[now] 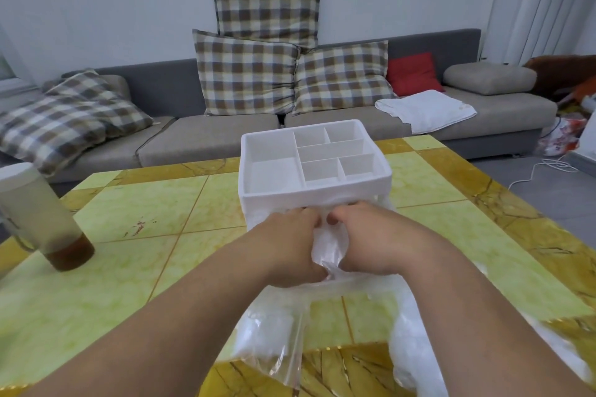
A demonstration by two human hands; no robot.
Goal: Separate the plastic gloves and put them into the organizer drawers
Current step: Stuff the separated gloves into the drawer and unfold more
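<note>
Grip: left hand (290, 245) and right hand (371, 243) side by side, knuckles up, fingers curled down onto one gathered bunch of plastic gloves (329, 250); both grasp it, with the clear film pinched in the narrow gap between them.
Plastic gloves, place: bunched end held between the two hands; the rest spreads out flat on the table below the wrists, on the person's side of the grip.
Plastic gloves, long axis: runs from the grip back toward the person, roughly in line with the forearms; the gathered end points away from the person, at the organizer front.
Plastic gloves, count: single pieces cannot be told apart in the crumpled film.
Organizer (309, 193): white, square, just beyond the fingertips; top tray divided into several open compartments, all facing up; front face largely hidden by the hands, so the drawers cannot be made out.
Table (129, 235): yellow-green tiled top, under grip and organizer.
Tumbler (42, 216): well left of the grip, upright, brown liquid at the bottom.
Sofa (209, 138): grey, far beyond the organizer, bearing plaid cushions (245, 74), a red cushion (412, 72) and a white towel (425, 109).
</note>
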